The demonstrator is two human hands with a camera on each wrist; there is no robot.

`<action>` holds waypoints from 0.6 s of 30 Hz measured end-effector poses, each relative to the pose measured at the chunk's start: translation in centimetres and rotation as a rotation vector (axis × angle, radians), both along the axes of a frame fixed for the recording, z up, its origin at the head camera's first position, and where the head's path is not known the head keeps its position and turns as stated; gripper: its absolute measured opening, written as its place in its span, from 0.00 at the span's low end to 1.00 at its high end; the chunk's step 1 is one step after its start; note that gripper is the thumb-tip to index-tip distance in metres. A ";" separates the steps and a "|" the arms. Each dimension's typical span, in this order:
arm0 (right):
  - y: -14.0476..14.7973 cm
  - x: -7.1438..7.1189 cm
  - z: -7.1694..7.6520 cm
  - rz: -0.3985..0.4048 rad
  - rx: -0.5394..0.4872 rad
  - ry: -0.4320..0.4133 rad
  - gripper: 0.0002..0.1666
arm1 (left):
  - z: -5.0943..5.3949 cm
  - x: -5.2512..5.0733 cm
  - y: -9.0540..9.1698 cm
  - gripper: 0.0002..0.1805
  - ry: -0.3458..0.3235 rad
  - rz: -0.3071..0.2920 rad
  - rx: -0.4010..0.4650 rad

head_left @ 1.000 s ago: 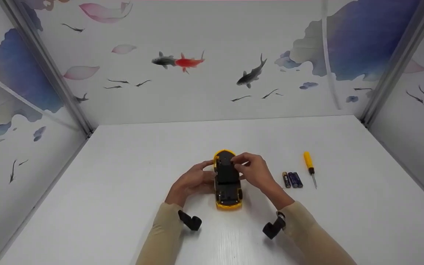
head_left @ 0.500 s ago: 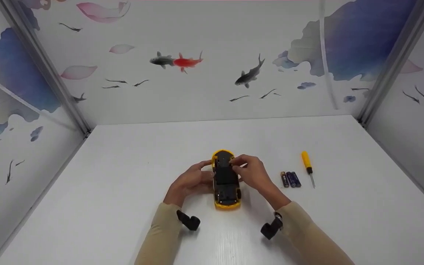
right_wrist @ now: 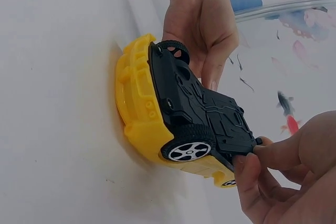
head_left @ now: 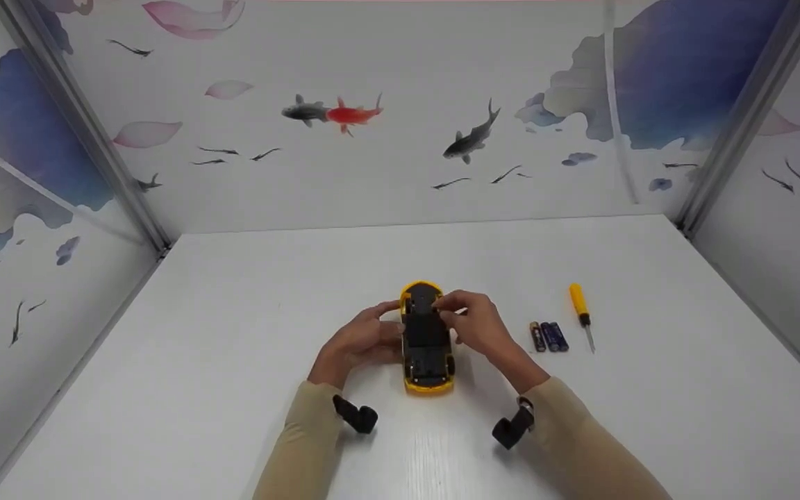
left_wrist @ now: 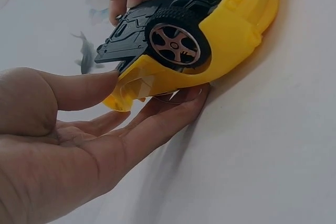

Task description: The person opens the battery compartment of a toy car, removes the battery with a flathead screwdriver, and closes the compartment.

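Note:
A yellow toy car (head_left: 430, 371) lies upside down in the middle of the white table, black underside up. My left hand (head_left: 364, 338) holds its left side, with the thumb near the underside and the fingers beneath the yellow body (left_wrist: 231, 35). My right hand (head_left: 481, 325) is at the far right part of the underside. In the right wrist view its thumb and fingertips pinch the edge by a raised black panel (right_wrist: 226, 121); a small dark piece shows at the fingertips. Whether the panel is loose I cannot tell.
To the right of the car several batteries (head_left: 548, 337) lie side by side on the table (head_left: 233, 347). Beyond them is a screwdriver (head_left: 580, 309) with a yellow handle, its tip toward me. Printed walls (head_left: 400, 173) enclose the table at the back and sides.
The head view has shifted very slightly. Both hands keep the same hold on the toy car, and the batteries and screwdriver have stayed in place.

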State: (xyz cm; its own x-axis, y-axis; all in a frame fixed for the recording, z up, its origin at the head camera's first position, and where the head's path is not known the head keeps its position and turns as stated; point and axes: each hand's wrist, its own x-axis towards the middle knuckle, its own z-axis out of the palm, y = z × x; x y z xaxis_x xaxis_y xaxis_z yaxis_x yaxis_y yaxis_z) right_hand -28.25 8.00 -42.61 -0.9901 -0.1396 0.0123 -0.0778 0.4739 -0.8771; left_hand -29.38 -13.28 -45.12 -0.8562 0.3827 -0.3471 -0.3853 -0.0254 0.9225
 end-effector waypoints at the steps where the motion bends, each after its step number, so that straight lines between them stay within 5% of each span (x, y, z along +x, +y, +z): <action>1: 0.0 0.0 0.0 -0.001 -0.003 -0.007 0.13 | 0.0 0.0 0.0 0.42 0.005 -0.002 -0.001; 18: 0.0 -0.1 -0.2 -0.025 -0.073 -0.079 0.14 | 0.0 0.2 0.0 0.41 0.014 -0.009 -0.001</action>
